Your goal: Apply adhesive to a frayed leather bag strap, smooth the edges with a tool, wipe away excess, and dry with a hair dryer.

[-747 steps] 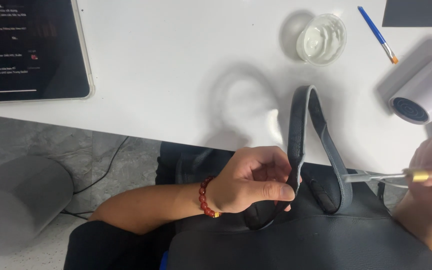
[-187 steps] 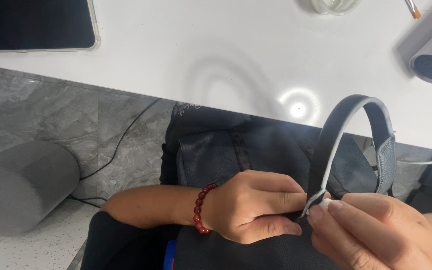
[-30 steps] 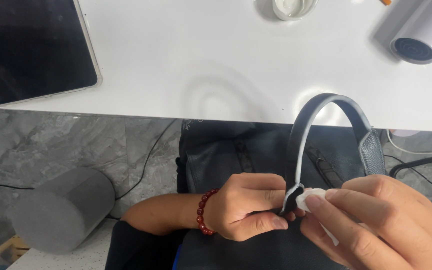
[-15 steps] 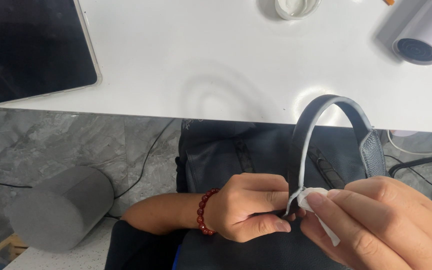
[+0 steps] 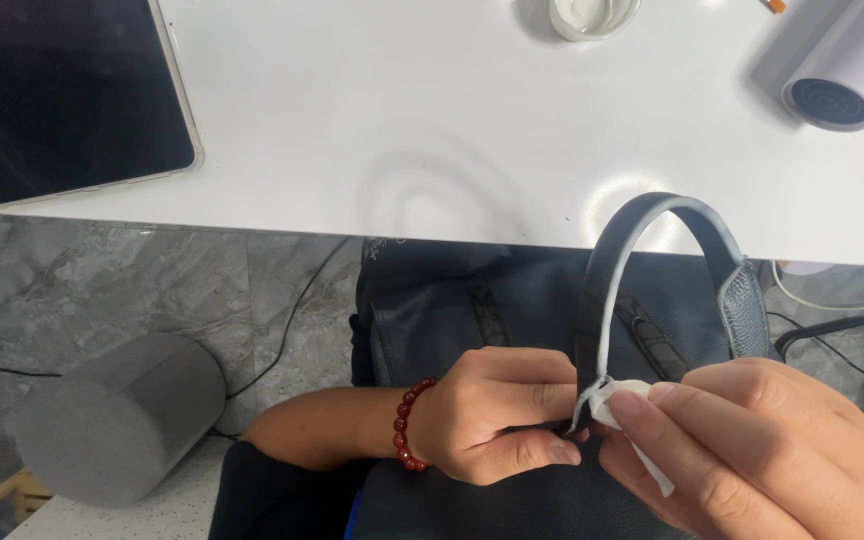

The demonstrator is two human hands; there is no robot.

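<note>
Pinching the base of the bag handle [image 5: 652, 215] between thumb and fingers, my left hand [image 5: 497, 410] is closed tight around the strap where it meets the dark leather bag [image 5: 472, 320] lying across my lap, just below the edge of the white table [image 5: 402, 120]. My right hand [image 5: 762, 440] is closed too, its fingertips [image 5: 624, 408] pressing a small folded white wipe [image 5: 632, 420] against the pale inner edge of the handle, right beside my left thumb. To do this well, I judge that I need to hold the strap steady with the left so the arch stands upright and does not twist, and draw the wipe along the pale edge in one even stroke, not scrubbing back and forth, which could smear whatever coats that edge onto the dark face of the leather. Light pressure seems best; the wipe is thin and its loose corner hangs under my fingers, so I should fold it in before it drags. The small clear dish [image 5: 594, 12] and the white hair dryer [image 5: 852, 65] sit on the table well apart from my hands, and the dark tablet [image 5: 62, 90] lies far to the left, out of the way.
</note>
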